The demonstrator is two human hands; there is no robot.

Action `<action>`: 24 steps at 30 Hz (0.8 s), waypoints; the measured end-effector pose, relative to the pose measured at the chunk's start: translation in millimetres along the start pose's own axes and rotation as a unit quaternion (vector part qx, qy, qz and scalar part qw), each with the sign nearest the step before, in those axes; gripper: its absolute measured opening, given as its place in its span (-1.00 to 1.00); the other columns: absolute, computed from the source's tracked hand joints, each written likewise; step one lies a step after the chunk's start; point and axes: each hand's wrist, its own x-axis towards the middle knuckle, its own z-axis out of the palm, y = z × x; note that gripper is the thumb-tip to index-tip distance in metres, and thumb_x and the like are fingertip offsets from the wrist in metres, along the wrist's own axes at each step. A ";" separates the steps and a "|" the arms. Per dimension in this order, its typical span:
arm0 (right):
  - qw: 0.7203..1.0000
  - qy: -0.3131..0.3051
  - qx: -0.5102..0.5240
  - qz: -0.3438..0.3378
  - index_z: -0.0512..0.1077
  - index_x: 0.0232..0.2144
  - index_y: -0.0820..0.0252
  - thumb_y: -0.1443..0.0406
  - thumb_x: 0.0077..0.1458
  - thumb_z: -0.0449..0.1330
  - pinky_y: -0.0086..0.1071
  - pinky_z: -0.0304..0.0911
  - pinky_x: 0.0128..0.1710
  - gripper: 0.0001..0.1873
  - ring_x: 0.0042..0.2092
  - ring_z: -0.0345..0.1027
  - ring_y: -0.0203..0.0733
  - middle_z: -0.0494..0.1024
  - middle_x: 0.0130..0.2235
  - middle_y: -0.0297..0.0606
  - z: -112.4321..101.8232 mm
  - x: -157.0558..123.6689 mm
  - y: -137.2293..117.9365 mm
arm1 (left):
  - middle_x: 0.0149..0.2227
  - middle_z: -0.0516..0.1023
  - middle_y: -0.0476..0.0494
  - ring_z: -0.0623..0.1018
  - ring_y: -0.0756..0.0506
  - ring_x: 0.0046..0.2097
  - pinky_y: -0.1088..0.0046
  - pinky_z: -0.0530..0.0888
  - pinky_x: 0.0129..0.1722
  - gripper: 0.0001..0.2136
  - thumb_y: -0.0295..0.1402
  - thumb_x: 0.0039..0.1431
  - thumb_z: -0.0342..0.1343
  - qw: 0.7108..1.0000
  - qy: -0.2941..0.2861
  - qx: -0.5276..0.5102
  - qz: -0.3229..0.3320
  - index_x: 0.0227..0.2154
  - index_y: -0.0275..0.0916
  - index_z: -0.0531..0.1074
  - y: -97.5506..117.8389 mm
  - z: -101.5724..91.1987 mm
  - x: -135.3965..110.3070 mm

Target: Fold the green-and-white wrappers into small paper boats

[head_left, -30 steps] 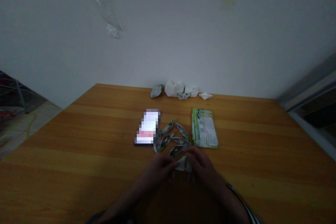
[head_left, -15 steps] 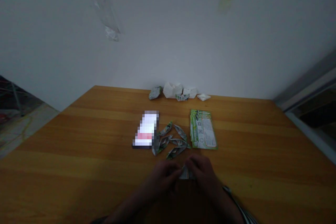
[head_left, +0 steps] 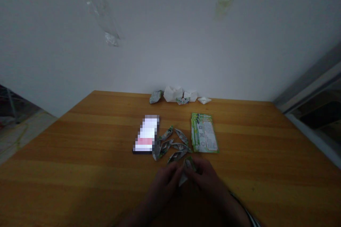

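Note:
Between my two hands is a small piece of folded printed paper (head_left: pixel 189 164), green and whitish, tilted upright near the front of the wooden table. My left hand (head_left: pixel 167 180) pinches its left lower side with thumb and fingers. My right hand (head_left: pixel 201 172) grips its right side, the thumb across the front. Fingers cover much of the paper. Just beyond the hands lie several narrow folded paper boats (head_left: pixel 177 156) in a loose group. To their right rests a stack of green-and-white printed leaflets (head_left: pixel 204 134).
A phone (head_left: pixel 146 134) with a lit, blurred-out screen lies left of the boats. Along the wall stand a crumpled printed paper piece (head_left: pixel 156 97), white folded papers (head_left: pixel 172 94) and a small white paper boat (head_left: pixel 204 100). The wooden table (head_left: pixel 80 142) meets the wall behind.
The folded paper has turned from lying level between the hands to a slanted, upright position, showing its green edge. My hands stay close together. The whole view has shifted slightly.

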 end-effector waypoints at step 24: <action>0.995 0.027 0.095 0.006 0.54 -0.39 0.24 0.08 -0.09 0.35 -0.35 0.36 -0.34 -0.67 -0.38 0.50 -0.17 0.63 -0.41 -0.23 -10.5 0.4 -2.2 | -0.50 0.63 -0.12 0.58 -0.05 -0.47 0.52 0.44 -0.46 -0.71 -0.19 0.00 0.30 0.973 -0.072 -0.215 -0.039 -0.33 -0.33 0.51 9.2 -23.0 8.3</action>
